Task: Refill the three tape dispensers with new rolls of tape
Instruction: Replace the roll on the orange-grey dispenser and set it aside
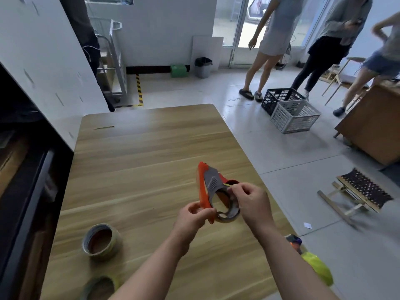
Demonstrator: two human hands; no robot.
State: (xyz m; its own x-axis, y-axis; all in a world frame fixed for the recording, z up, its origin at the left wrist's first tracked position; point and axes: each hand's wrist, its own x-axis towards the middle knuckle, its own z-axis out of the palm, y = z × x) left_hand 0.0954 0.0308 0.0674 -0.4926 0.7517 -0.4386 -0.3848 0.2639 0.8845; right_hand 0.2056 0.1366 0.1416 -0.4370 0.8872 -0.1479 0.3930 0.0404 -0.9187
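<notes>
In the head view, an orange and grey tape dispenser (208, 189) is held above the wooden table (134, 152) — the left hand (194, 215) is clamped on its orange edge, the right hand (249, 202) pinched at the roll (226, 205) seated in it. Nearer than the dispenser, two spare rolls (101, 240) (99, 287) lie on the table. The refilling is judged barely under way — whether this roll is fully threaded cannot be told.

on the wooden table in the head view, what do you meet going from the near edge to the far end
Tape roll cut off by the near edge → upright tape roll → left hand → orange and grey tape dispenser → thin stick near the far end.
</notes>
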